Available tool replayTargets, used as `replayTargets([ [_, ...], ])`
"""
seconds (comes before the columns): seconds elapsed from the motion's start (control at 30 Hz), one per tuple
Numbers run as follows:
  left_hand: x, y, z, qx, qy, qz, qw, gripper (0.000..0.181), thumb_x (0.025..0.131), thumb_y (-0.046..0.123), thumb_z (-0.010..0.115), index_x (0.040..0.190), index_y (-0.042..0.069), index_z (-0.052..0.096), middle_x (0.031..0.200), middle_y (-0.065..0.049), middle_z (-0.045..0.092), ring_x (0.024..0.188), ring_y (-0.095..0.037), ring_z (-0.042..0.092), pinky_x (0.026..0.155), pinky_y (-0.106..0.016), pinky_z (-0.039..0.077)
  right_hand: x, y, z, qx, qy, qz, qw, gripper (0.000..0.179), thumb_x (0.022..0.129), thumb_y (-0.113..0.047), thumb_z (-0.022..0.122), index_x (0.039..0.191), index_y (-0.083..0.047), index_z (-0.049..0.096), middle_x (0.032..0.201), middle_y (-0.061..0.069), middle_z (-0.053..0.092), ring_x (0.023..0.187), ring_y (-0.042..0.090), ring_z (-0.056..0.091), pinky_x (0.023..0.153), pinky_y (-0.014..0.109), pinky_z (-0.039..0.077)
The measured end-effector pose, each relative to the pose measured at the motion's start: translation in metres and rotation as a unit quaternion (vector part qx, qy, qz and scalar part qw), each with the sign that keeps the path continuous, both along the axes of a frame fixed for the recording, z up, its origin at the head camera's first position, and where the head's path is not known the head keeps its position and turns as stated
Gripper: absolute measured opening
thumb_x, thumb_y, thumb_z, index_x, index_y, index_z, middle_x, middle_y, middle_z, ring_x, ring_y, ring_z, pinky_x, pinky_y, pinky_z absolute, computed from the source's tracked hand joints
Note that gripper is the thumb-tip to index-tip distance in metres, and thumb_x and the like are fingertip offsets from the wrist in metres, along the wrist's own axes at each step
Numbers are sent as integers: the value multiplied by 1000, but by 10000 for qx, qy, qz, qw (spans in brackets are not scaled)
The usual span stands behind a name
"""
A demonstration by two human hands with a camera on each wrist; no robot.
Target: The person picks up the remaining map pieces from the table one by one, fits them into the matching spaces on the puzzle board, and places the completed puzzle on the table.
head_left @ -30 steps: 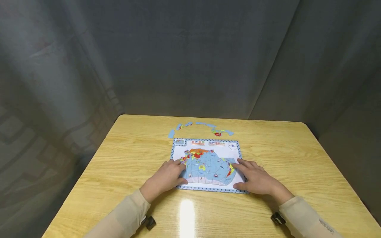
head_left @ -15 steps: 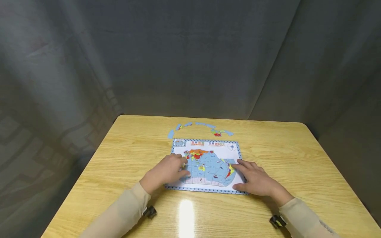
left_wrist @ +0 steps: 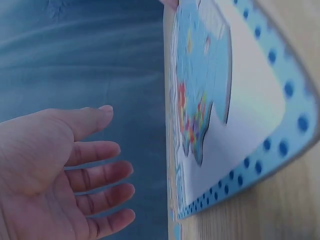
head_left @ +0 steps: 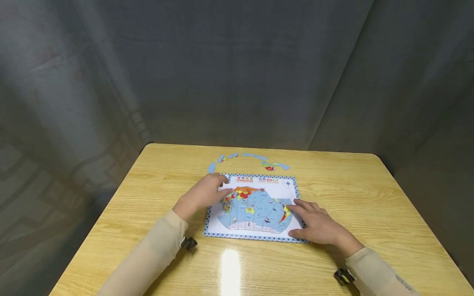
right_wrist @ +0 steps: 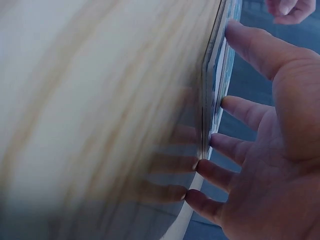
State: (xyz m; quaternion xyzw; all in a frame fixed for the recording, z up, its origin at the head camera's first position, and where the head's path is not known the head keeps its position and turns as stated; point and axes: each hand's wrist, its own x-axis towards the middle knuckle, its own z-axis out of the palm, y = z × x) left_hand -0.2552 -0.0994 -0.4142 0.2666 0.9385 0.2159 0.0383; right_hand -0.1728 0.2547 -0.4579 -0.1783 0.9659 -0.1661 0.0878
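A world map jigsaw puzzle [head_left: 255, 207] lies partly assembled on a white board with a blue dotted border [head_left: 252, 238]. My left hand [head_left: 203, 192] hovers over the board's upper left side, fingers spread and holding nothing; the left wrist view shows its palm [left_wrist: 35, 165] apart from the board. On the right, my right hand [head_left: 316, 222] rests with its fingertips on the board's right side and the pieces there. Its thumb [right_wrist: 260, 47] and some fingers touch the board in the right wrist view. The left hand covers the board's upper left corner.
Several loose blue puzzle pieces [head_left: 248, 155] lie in an arc behind the board, one with red and green [head_left: 269, 166]. The wooden table [head_left: 352, 185] reaches back to a grey curtain [head_left: 229, 82]. A bright reflection lies in front of the board.
My left hand has moved from the map's left side up and away toward the board's upper left corner, uncovering the map's lower left. The right hand has stayed nearly still.
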Motion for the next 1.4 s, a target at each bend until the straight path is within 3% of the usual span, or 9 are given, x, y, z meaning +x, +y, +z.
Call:
replayTargets([
  [0.37,-38,-17,-13,76,-95,620,9980,35,97,30,63,117,2,67,106,-12,65,95,-24,60,81,-40,52,0,-2,2,23,-17,-49,10000,79,80,-58,73,145,-20,49,155,15,33,138,44,28,102,69,27],
  [0.63,-62,-32,-28,260,-42,906,9955,35,97,26,63,119,-1,66,114,-17,61,105,-31,60,90,-44,51,0,-1,2,29,0,-68,10000,79,79,-57,73,144,-20,49,155,15,33,138,44,29,102,69,27],
  [0.9,-78,-40,-37,376,-64,984,9944,33,96,21,63,119,-3,65,115,-18,57,103,-32,59,91,-45,50,0,-1,1,18,-79,-116,9999,79,80,-56,74,145,-20,48,156,14,32,138,43,28,103,70,25],
  [1.4,-102,-49,-47,239,-166,698,9971,39,95,23,65,127,0,62,125,-18,56,116,-36,53,100,-49,44,0,-1,-2,-40,-4,-99,9999,79,79,-58,73,145,-21,49,155,14,33,138,42,29,102,70,25],
])
